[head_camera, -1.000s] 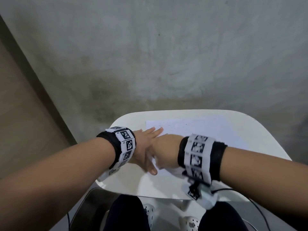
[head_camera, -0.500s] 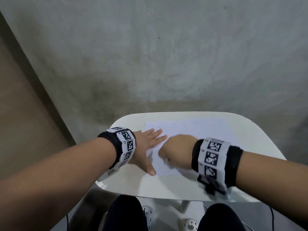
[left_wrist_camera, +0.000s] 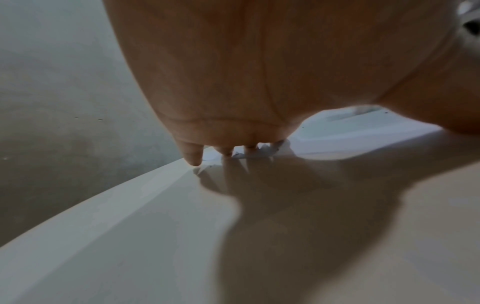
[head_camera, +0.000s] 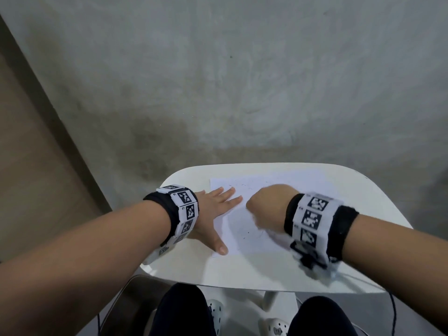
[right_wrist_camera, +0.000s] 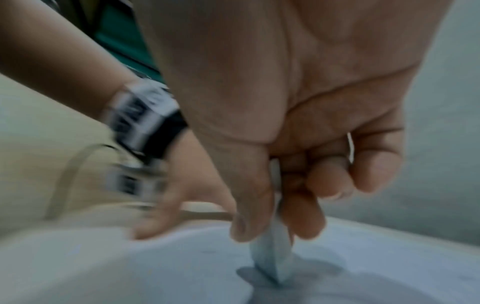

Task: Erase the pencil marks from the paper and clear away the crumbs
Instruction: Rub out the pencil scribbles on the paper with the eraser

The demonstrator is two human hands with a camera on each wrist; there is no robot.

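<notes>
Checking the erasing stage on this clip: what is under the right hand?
The right hand pinches a pale eraser, its tip on the paper. Small dark specks lie on the sheet nearby. Whether pencil marks remain directly under the hand is hidden.

White rounded table (head_camera: 242,272), sheet of paper (head_camera: 244,226) flat on top

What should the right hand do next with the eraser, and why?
Probably another rubbing stroke toward the sheet's far-left part. The right hand pinches the eraser with its tip on the paper, faint marks show there, and the left hand lies flat on the sheet's left edge.
</notes>
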